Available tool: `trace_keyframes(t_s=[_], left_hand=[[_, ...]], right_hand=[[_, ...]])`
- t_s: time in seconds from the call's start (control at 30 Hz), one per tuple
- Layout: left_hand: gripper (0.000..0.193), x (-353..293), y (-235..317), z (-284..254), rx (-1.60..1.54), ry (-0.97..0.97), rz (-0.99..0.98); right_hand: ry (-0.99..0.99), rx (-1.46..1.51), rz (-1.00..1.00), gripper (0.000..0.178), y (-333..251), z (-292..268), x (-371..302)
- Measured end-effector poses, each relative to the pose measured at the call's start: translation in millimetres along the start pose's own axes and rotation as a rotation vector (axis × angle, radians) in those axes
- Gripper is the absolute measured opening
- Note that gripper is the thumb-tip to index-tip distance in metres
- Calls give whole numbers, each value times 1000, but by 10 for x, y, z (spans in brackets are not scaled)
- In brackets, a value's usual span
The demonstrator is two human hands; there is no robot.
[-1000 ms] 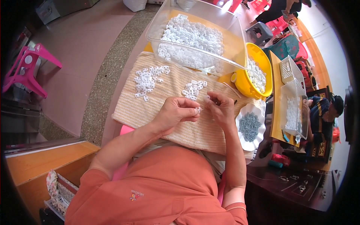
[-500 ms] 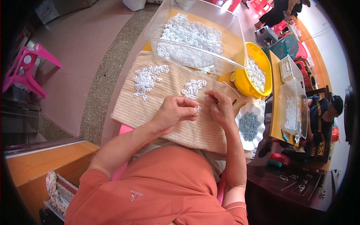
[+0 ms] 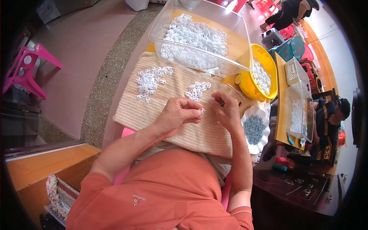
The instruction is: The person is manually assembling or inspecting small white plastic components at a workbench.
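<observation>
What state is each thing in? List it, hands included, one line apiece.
Left hand: pinching a small white piece
Right hand: fingers bent, grip unclear
Left pile of white pieces: loose, spread out
Right pile of white pieces: loose, smaller
Striped cloth: laid under both piles
Clear bin: open, partly filled
Yellow bowl: open, holding white pieces
Scalloped dish: open, holding gray pieces

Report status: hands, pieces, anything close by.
Left hand pinching small white piece. Right hand beside it, grip unclear. Loose white pieces in two groups on striped towel. Yellow basin ahead right.
</observation>
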State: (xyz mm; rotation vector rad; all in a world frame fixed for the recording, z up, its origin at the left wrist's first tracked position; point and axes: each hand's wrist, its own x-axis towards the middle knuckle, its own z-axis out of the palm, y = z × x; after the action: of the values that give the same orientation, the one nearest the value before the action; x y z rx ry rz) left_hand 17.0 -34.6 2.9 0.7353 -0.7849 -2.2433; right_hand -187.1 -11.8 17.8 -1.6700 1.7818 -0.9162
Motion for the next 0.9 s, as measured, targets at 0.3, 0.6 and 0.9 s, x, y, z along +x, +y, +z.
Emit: trace_keyframes(t_s=[0.3,0.6,0.9], left_hand=[[17,7,-13,-12,1,-1,8],[17,-4,3,-1,-1,5,8],[16,-9,12,11,6,20,8]], right_hand=[[13,84,-100,11,98,12,-11],[34,291,140,11,56,36,-41],[135,490,158,10,20,84,-223]])
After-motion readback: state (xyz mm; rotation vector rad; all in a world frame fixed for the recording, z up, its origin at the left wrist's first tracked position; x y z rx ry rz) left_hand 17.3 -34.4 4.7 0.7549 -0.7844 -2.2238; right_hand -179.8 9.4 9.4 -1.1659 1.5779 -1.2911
